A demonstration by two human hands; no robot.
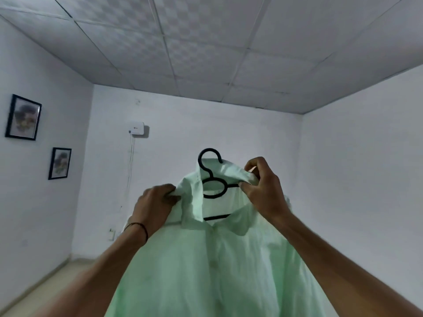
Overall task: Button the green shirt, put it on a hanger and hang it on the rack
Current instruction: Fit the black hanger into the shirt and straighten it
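The pale green shirt (206, 266) hangs in front of me, held up at chest height, its front closed along the placket. A black hanger (214, 185) sits inside the collar, its hook sticking out above the neck opening. My left hand (155, 204) grips the shirt's left shoulder beside the collar. My right hand (263, 186) pinches the right side of the collar, fingers curled round the fabric next to the hanger's arm. No rack is in view.
White walls and a tiled ceiling surround me. Two framed pictures (23, 117) hang on the left wall. A small white box (136, 128) with a cable is mounted on the far wall. A strip of floor (34, 291) shows at lower left.
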